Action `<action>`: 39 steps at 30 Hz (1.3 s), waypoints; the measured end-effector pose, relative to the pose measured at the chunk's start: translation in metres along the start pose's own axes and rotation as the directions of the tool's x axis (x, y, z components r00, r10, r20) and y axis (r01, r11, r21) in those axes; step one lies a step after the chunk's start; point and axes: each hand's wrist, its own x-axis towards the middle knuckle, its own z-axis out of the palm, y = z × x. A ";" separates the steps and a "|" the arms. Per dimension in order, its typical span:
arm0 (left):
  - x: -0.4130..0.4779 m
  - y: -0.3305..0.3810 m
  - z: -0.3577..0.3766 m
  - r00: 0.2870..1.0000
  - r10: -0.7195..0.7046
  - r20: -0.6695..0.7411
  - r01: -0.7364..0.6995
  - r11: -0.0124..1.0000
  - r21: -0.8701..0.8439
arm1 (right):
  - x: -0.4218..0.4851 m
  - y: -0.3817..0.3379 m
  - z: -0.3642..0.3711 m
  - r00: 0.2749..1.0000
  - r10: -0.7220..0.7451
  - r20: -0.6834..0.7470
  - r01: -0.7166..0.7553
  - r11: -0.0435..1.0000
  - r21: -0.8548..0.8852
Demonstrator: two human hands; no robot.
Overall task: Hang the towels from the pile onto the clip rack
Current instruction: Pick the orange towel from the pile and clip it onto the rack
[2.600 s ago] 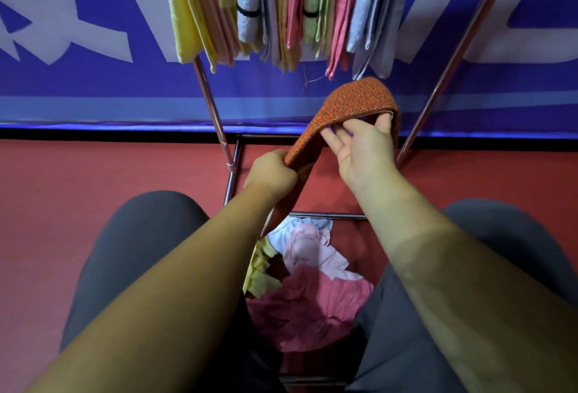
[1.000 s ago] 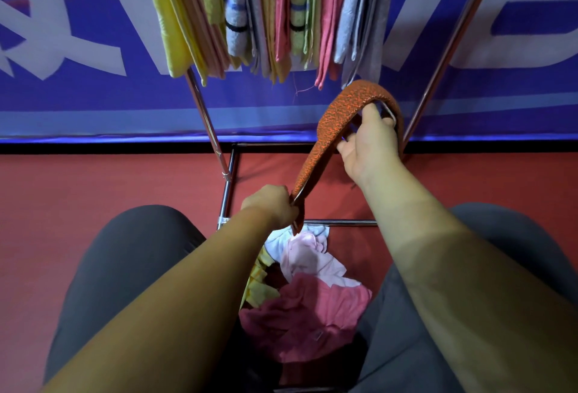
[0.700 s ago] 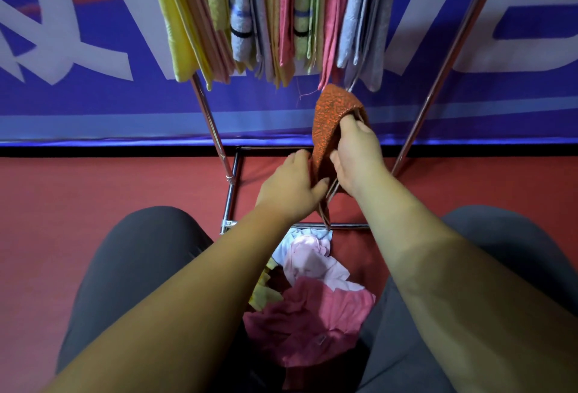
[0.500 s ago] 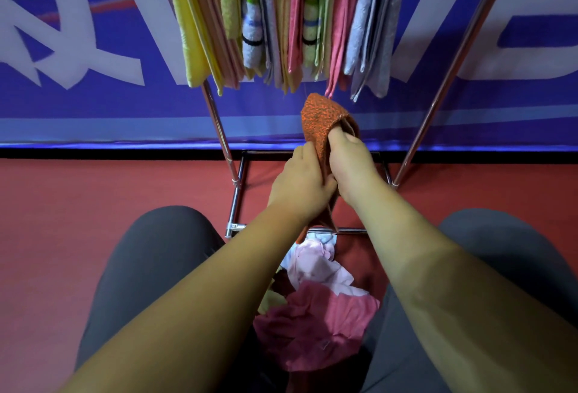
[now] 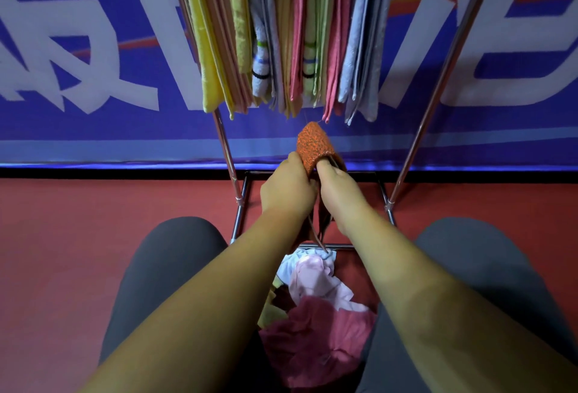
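We hold a folded orange towel up.
Our left hand and right hand curl their fingers round it, just below the hung towels on the rack; the pile lies near, between our knees.

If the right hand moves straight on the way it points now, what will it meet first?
Probably the lower ends of the hanging towels: the right hand, gripping the orange towel, points up at them. Depth is unclear.

An orange speckled towel is folded into a raised loop just below towels hung on the clip rack. A crumpled pile of pink, white and yellow towels lies near, on the floor.
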 end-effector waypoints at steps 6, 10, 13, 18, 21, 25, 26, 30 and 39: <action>0.008 0.018 -0.036 0.997 0.046 -0.060 -0.045 0.999 0.025 | -0.004 0.004 -0.012 0.983 0.005 -0.182 -0.035 0.987 -0.159; 0.006 0.032 -0.056 0.988 0.144 -0.052 -0.137 0.983 0.121 | -0.016 -0.013 -0.021 0.966 0.220 -0.132 -0.252 0.911 -0.325; 0.005 0.040 -0.068 0.982 0.177 -0.060 -0.167 0.976 0.140 | -0.025 -0.039 -0.031 0.951 0.192 -0.241 -0.307 0.646 -0.699; 0.008 0.057 -0.094 0.980 0.165 -0.113 -0.158 0.985 0.072 | -0.026 -0.079 -0.048 0.956 -0.150 -0.253 -0.172 0.413 -0.895; 0.013 0.071 -0.112 0.985 0.154 -0.078 -0.148 0.986 0.075 | -0.020 -0.095 -0.055 0.948 -0.309 -0.079 0.092 0.503 -0.859; 0.020 0.086 -0.130 0.993 0.112 0.030 -0.115 0.984 0.133 | -0.025 -0.121 -0.059 0.907 -0.413 -0.086 0.236 0.666 -0.707; 0.022 0.089 -0.133 0.991 0.111 0.071 -0.121 0.980 0.159 | -0.027 -0.127 -0.060 0.897 -0.430 -0.099 0.258 0.693 -0.673; 0.027 0.097 -0.135 0.984 0.143 0.110 -0.160 0.973 0.168 | -0.031 -0.150 -0.061 0.873 -0.477 -0.098 0.299 0.683 -0.666; 0.041 0.139 -0.145 0.965 0.247 -0.085 -0.242 0.968 0.066 | -0.025 -0.213 -0.077 0.822 -0.570 -0.026 0.279 0.442 -0.852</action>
